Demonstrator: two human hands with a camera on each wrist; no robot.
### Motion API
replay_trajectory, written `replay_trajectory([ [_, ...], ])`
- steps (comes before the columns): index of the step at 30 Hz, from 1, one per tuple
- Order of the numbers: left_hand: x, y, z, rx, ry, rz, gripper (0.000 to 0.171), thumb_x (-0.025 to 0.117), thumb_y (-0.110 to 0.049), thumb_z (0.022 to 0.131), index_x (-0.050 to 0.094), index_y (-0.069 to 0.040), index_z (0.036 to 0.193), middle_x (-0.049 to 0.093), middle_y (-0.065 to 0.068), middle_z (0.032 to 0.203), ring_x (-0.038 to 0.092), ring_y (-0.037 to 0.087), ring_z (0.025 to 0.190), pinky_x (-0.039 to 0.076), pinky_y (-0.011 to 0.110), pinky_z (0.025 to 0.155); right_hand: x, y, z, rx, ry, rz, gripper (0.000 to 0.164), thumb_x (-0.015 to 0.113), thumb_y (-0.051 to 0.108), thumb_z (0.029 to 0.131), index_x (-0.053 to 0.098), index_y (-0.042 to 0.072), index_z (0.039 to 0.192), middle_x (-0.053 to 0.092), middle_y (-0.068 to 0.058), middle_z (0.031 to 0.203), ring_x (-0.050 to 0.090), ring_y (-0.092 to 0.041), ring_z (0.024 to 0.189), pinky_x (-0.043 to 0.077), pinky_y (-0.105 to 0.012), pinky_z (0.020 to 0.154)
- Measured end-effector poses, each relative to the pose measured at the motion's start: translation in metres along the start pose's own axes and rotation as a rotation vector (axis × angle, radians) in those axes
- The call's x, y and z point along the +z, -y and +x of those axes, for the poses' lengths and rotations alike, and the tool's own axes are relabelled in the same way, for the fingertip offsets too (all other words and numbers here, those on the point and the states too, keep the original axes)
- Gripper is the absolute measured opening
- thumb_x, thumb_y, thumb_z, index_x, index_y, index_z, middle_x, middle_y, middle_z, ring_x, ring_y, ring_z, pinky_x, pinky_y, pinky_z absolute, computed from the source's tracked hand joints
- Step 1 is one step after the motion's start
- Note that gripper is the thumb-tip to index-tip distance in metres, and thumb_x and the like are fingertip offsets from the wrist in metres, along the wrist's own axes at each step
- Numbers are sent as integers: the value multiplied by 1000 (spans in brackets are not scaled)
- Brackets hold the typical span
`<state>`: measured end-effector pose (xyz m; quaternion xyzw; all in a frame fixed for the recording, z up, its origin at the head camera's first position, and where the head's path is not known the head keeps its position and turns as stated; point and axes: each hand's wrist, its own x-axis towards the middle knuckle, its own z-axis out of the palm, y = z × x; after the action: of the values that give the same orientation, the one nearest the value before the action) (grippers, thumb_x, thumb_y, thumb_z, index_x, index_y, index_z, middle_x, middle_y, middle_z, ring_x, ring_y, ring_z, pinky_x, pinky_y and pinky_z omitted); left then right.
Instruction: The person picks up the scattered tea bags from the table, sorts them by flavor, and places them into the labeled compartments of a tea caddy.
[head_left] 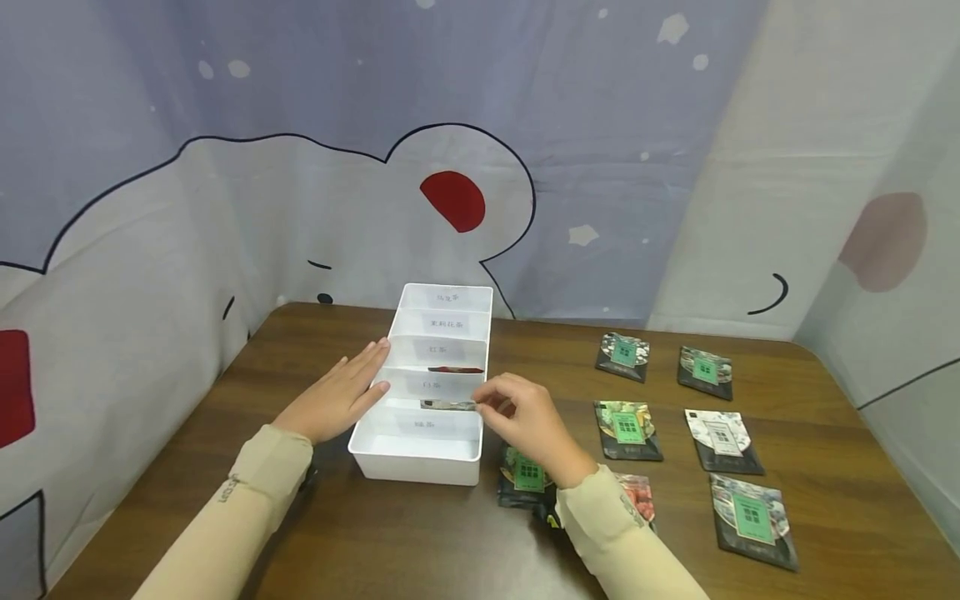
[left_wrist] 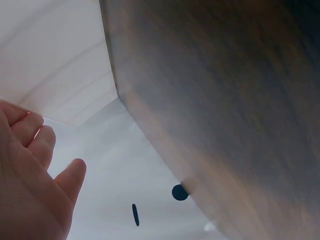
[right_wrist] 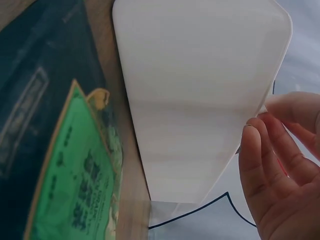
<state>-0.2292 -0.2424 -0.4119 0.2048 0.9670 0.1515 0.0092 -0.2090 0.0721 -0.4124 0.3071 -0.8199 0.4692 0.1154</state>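
Note:
A long white box [head_left: 416, 468] with labelled compartments stands on the table. My left hand [head_left: 341, 398] lies along its left rim, fingers straight; in the left wrist view, the fingertips [left_wrist: 35, 120] are right at the box's edge. At the right rim, my right hand [head_left: 521, 417] pinches the right end of a thin grey-and-black tea packet [head_left: 442, 405] between thumb and fingers. That packet is on edge, in the box's second compartment from the front. One compartment farther back stands a red packet [head_left: 456, 370], showing only its top edge.
Flat tea packets lie in loose rows at the right, including a white-topped one [head_left: 723, 442] and a green one [head_left: 628, 429]. Beside the box lies a dark packet [head_left: 525, 479]; a red one [head_left: 637, 496] is partly hidden by my right sleeve. A patterned curtain [head_left: 600, 167] hangs behind the table.

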Motion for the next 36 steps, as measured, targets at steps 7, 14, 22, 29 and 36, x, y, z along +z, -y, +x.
replay_trajectory([
  [7, 0, -1, 0, 3, 1, -9, 70, 30, -49, 109, 11, -9, 164, 13, 8, 170, 15, 32, 155, 14, 58, 123, -2, 1, -3, -6, 40, -17, 10, 73, 2, 90, 75, 9, 98, 71, -1, 94, 65, -11, 80, 57, -24, 70],
  [14, -1, -1, 0, -5, 4, -16, 70, 30, -49, 109, 11, -10, 164, 13, 8, 170, 15, 32, 155, 14, 59, 123, -5, 4, -1, 17, 49, -19, 10, 71, 1, 91, 75, 6, 99, 71, -1, 95, 65, -12, 81, 58, -26, 71],
  [22, -1, -1, 0, -4, 5, -22, 70, 30, -49, 109, 11, -10, 164, 13, 8, 170, 15, 32, 155, 14, 58, 123, -8, 6, -1, 24, 93, -14, 10, 70, 3, 91, 74, 6, 100, 71, -1, 97, 65, -12, 82, 58, -27, 72],
  [29, -2, -2, 0, -1, 5, -26, 70, 30, -49, 110, 11, -9, 164, 13, 8, 170, 15, 33, 155, 14, 58, 123, -17, 8, -3, 12, 93, -28, 10, 69, 4, 94, 74, 6, 102, 71, 0, 98, 65, -12, 84, 58, -25, 73],
  [36, -2, -2, 0, 1, 2, -14, 70, 30, -49, 110, 12, -8, 163, 13, 9, 169, 16, 33, 155, 15, 58, 123, -29, 9, -7, 16, 93, -71, 11, 68, 3, 94, 74, 9, 102, 71, 2, 98, 64, -11, 84, 57, -26, 73],
])
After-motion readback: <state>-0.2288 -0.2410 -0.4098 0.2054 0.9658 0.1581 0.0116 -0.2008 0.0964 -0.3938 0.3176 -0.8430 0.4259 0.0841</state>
